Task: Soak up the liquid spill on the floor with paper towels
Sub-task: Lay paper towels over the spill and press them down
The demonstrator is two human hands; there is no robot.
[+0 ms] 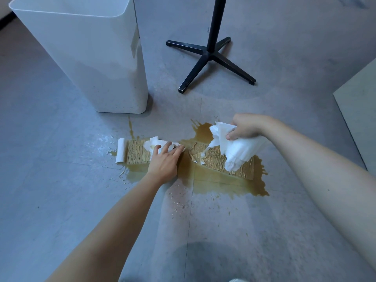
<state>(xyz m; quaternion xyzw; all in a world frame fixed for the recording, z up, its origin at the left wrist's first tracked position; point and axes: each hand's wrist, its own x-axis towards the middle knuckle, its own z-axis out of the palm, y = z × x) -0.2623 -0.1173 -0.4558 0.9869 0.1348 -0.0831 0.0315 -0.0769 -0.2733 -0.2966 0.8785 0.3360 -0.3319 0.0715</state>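
The spill (223, 186) lies on the floor (61, 180) just in front of the bin (91, 58), a brown pool running from the bin's foot off to the right. Soaked sheets (138, 153) lie flat across its middle, one dry white end curling up on the side nearest the bin. The left hand (165, 161) rests on a crumpled wad (154, 142) on top of those sheets, fingers spread and nearly flat, pressing rather than gripping. The right hand (247, 127), farther from the bin, grips a dry bundle (238, 151) with its fingers curled round the top, and the loose tail hangs down onto the wet paper.

To my eye the step in hand is laying fresh paper and pressing it in. It would go best by setting the bundle on bare liquid (the near rim and the lobe farthest from the bin look uncovered). Then press straight down with a flat palm and wait. Scrubbing would push the pool outward. The brown sheets look spent and would likely tear if dragged.

There is good room on the person's side: bare floor with only small splashes. Beyond the spill the feet of the stand (211, 55) reach close, and a panel (360, 119) edges in far from the bin, so any sweep should head toward the person or the bin.
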